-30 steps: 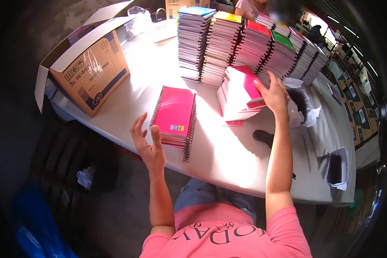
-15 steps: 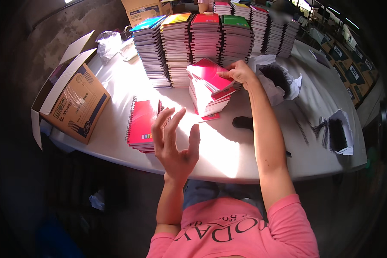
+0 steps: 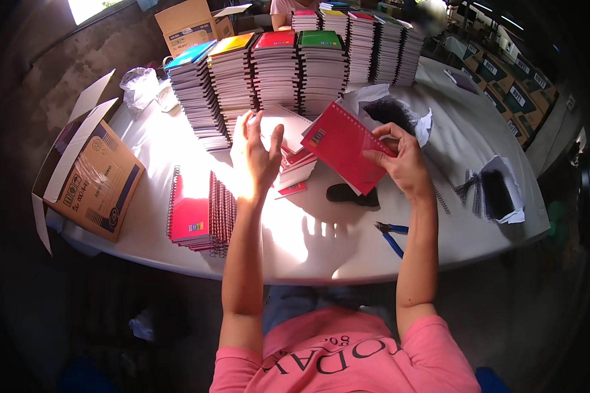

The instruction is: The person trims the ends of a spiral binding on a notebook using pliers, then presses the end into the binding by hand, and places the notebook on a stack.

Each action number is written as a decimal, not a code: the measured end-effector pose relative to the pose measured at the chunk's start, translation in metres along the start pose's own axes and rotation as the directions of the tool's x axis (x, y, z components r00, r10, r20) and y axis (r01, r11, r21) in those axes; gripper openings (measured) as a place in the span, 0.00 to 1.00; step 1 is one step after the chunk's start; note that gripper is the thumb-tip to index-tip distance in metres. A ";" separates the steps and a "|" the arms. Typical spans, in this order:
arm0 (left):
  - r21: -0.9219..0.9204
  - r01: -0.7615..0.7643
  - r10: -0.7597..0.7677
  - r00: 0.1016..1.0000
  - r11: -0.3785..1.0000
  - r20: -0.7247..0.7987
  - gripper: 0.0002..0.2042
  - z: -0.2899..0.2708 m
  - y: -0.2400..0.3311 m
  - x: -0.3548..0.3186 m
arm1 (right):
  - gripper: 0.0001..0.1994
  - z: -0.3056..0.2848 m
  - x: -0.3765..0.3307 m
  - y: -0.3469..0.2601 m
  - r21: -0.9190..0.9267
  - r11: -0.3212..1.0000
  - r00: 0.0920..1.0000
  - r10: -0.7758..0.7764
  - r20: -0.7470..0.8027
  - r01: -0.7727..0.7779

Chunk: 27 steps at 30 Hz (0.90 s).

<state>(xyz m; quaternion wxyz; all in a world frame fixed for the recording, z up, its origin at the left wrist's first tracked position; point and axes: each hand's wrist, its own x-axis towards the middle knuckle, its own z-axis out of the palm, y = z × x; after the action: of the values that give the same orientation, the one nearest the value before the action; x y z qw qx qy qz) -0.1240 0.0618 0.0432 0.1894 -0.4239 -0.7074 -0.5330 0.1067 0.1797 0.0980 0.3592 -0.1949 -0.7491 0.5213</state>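
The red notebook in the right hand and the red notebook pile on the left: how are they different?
The held notebook shows holes along one edge and no visible coil; the pile has coils. The held notebook tilts in the right hand; the pile lies on the table. The held notebook is thin; the pile is much thicker. Both show red covers.

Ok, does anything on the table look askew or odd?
Yes: the short red-and-white pile beside the left hand sits skewed, its layers out of line, unlike the neater tall stacks behind. Loose black coils also lie apart from the coil bundle at right. No spill visible.
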 end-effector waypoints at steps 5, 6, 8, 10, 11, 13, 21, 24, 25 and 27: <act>0.318 0.066 -0.155 0.952 0.946 0.264 0.29 0.017 -0.023 0.051 | 0.14 -0.017 -0.068 0.035 -0.087 0.955 0.946 0.294 0.138 -0.284; 0.264 0.019 -0.082 0.970 0.964 0.228 0.28 0.018 -0.024 0.052 | 0.14 -0.019 -0.076 0.042 -0.144 0.934 0.929 0.347 0.128 -0.328; 0.285 0.079 -0.156 0.952 0.955 0.262 0.29 0.016 -0.016 0.054 | 0.14 -0.017 -0.089 0.053 -0.154 0.936 0.939 0.331 0.092 -0.315; 0.338 -0.102 0.086 0.994 0.936 0.061 0.30 0.021 -0.014 0.054 | 0.14 -0.016 -0.094 0.062 -0.141 0.945 0.949 0.306 0.069 -0.295; 0.369 -0.258 0.291 0.956 0.893 -0.035 0.26 0.023 -0.008 0.050 | 0.14 -0.015 -0.095 0.061 -0.169 0.947 0.955 0.288 0.071 -0.273; 0.355 -0.183 0.188 0.982 0.917 0.019 0.21 0.022 0.006 0.042 | 0.13 -0.013 -0.098 0.057 -0.154 0.951 0.955 0.282 0.089 -0.267; -0.415 0.224 -0.159 0.970 0.882 0.185 0.18 -0.041 0.098 -0.010 | 0.13 -0.015 -0.112 0.029 0.232 0.970 0.997 -0.081 0.010 0.076; -0.648 0.470 -0.031 0.822 0.600 0.568 0.13 -0.051 0.090 -0.082 | 0.12 -0.002 -0.109 0.010 0.086 0.981 0.985 -0.174 0.012 0.173; -0.596 0.582 -0.075 0.747 0.553 0.660 0.13 -0.055 0.069 -0.111 | 0.12 0.000 -0.109 0.011 -0.004 0.988 0.986 -0.156 0.066 0.156; -0.495 0.664 -0.171 0.678 0.561 0.715 0.20 -0.062 0.062 -0.136 | 0.15 0.003 -0.114 0.027 -0.298 0.907 0.953 -0.267 0.141 0.298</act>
<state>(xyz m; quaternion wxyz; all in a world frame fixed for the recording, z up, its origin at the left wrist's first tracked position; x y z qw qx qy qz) -0.0085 -0.0446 0.0041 -0.3663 -0.4128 -0.5403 -0.6352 0.1781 0.1125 0.0345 0.3584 -0.1138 -0.8596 0.3460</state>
